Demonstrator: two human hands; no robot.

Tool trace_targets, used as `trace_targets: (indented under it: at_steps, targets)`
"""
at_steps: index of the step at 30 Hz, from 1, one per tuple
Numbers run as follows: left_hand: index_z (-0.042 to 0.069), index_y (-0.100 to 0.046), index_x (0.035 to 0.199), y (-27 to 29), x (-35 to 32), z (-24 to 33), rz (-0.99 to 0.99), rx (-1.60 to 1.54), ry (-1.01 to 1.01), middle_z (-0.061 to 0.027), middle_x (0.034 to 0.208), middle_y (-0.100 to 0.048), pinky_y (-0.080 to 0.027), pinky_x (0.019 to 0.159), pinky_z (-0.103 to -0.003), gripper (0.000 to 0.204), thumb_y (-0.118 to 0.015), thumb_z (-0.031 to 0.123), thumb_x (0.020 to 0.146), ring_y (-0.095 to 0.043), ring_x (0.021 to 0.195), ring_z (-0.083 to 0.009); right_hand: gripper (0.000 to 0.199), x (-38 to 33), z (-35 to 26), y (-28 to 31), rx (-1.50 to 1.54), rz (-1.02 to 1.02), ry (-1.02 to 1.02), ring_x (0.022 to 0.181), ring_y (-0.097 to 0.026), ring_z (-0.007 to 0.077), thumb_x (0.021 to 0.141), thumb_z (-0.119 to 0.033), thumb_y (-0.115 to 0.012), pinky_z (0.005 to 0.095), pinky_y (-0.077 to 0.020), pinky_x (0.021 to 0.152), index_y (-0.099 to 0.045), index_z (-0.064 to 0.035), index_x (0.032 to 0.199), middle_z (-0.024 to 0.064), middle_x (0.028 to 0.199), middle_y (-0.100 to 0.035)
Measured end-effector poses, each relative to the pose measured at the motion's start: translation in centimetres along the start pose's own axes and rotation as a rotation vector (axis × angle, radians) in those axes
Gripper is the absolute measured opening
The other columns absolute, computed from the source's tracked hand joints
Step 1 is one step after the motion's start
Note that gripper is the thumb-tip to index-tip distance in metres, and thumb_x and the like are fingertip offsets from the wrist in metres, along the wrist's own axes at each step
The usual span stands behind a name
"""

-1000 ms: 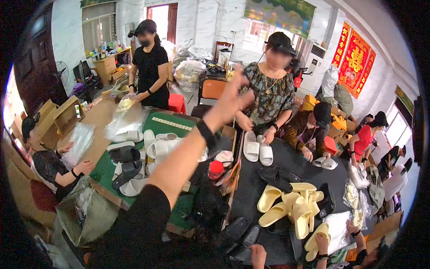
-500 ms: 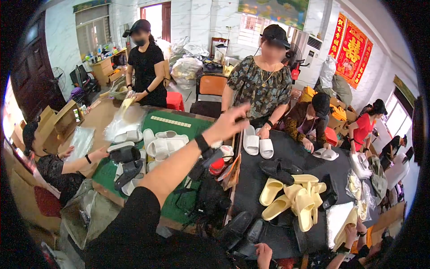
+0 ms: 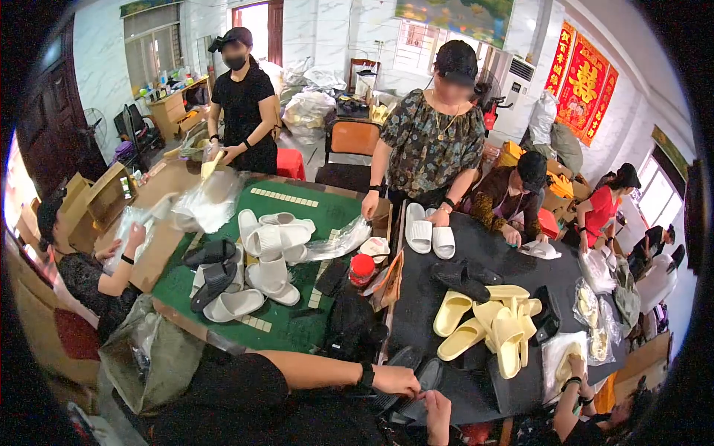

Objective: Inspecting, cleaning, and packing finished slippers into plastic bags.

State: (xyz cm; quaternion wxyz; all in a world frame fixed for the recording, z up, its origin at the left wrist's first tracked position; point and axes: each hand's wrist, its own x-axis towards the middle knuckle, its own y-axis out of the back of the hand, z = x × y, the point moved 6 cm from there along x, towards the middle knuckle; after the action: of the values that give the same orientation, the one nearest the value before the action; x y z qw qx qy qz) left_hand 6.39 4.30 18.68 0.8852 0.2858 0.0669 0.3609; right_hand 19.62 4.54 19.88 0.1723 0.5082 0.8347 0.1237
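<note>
My left hand point(image 3: 396, 380), a black band on its wrist, lies low at the near edge of the black table point(image 3: 483, 249) and grips a black slipper point(image 3: 418, 372). My right hand point(image 3: 437, 411) comes up from below, and its fingers close on the same slipper's near end. More black slippers point(image 3: 460, 279) lie further up the table. A pile of yellow slippers point(image 3: 491, 323) sits to the right of my hands.
White slippers point(image 3: 269, 245) and dark ones point(image 3: 212, 275) cover the green mat point(image 3: 294, 331) to the left. A red-capped jar point(image 3: 362, 267) stands between the tables. A person in a patterned blouse point(image 3: 431, 141) handles a white pair point(image 3: 431, 238) opposite. Other people work around both tables.
My left arm, stretched up and out toward the person opposite, has dropped to the near table edge, and both hands now meet on the black slipper.
</note>
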Motion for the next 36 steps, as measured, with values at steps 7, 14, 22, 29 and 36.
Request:
trace_targets:
  at_steps: [7, 14, 22, 29, 36]
  targets:
    - [0.02, -0.031, 0.134, 1.9, -1.4, 1.0, 0.219, -0.018, 0.282, -0.0138, 0.075, -0.063, -0.046, 0.06, -0.04, 0.052, -0.053, 0.021, 0.088, -0.061, 0.066, -0.0305, 0.033, -0.6, -1.0, -1.3, -0.056, -0.156, -0.025, 0.055, -0.043, 0.0088, 0.091, -0.022, -0.046, 0.0252, -0.0346, 0.052, -0.063, 0.0016, 0.075, 0.0007, 0.058, -0.047]
    - [0.013, -0.049, 0.122, 0.3, -2.7, 0.3, 0.294, -0.217, 0.273, -0.0112, 0.077, -0.064, -0.047, 0.063, -0.034, 0.037, -0.056, 0.023, 0.087, -0.061, 0.066, -0.0199, 0.019, -0.5, 1.7, -3.0, -0.241, -0.313, 0.041, 0.06, -0.056, 0.0194, 0.086, -0.013, -0.05, 0.0318, -0.0448, 0.059, -0.061, -0.0006, 0.077, 0.0114, 0.067, -0.059]
    - [-0.001, -0.061, 0.083, 0.8, -4.6, -4.3, 0.553, -0.64, 0.368, -0.0049, 0.072, -0.061, -0.05, 0.06, -0.026, 0.013, -0.056, 0.01, 0.087, -0.059, 0.065, -0.0112, 0.015, 1.0, 0.4, -3.3, -0.066, -0.183, 0.074, 0.064, -0.06, 0.0205, 0.085, -0.005, -0.049, 0.0298, -0.0468, 0.061, -0.058, -0.0003, 0.096, 0.0141, 0.073, -0.06]
    - [0.001, -0.061, 0.085, -0.7, -5.0, -6.3, 0.665, -0.838, 0.465, -0.0035, 0.072, -0.061, -0.046, 0.061, -0.022, 0.017, -0.058, 0.017, 0.088, -0.057, 0.065, -0.0087, 0.008, 0.8, 0.1, 0.0, -0.397, 0.04, 0.376, 0.077, -0.055, 0.0282, 0.074, -0.004, -0.062, 0.0361, -0.0452, 0.07, -0.059, -0.0025, 0.081, 0.0097, 0.074, -0.059]
    - [0.001, -0.061, 0.086, -2.2, -5.0, -6.7, 0.666, -0.876, 0.541, -0.004, 0.074, -0.061, -0.045, 0.06, -0.022, 0.019, -0.056, 0.019, 0.089, -0.057, 0.066, -0.01, 0.009, 1.5, 0.6, 2.1, -0.45, 0.129, 0.373, 0.079, -0.053, 0.028, 0.069, -0.004, -0.065, 0.0362, -0.0433, 0.071, -0.06, -0.004, 0.077, 0.0092, 0.078, -0.06]
